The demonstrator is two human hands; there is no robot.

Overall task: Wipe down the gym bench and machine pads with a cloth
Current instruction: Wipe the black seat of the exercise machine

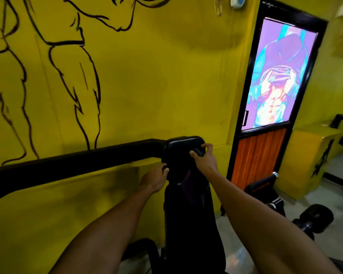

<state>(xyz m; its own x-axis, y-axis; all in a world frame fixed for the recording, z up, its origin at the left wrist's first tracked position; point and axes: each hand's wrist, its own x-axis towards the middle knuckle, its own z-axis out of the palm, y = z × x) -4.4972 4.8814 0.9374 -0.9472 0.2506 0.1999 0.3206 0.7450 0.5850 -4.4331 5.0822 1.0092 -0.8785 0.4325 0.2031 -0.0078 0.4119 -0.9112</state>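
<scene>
So the pad point(183, 147) we're dealing with is the long black backrest of a bench, sitting dead centre and running down to 6 o'clock in our view. It looks like smooth vinyl over foam, so we'd guess it gives a bit under pressure, is slick once it's damp, and isn't fragile at all. It's bolted to a frame, so it won't lift. We only have to steady it by the side edges or the top corners.

That's pretty much where we've got it. Our left hand point(155, 178) is curled round the left edge at about 9 o'clock of the pad. Our right hand point(204, 158) is clamped on the top right corner at about 1 o'clock. Whether there's something small in that right grip too, we can't tell.

What looks like a purple cloth point(188, 184) is lying loose on the pad face between our forearms. It's soft and light, and a simple bunch-and-press should work. It's dim there, though.

Further out there's a black ledge point(67, 165) at 9 o'clock, a yellow wall point(156, 86) with a mural point(73, 62) at 10, a door point(261, 153) at 2 and dumbbells point(315, 218) at 4.
</scene>
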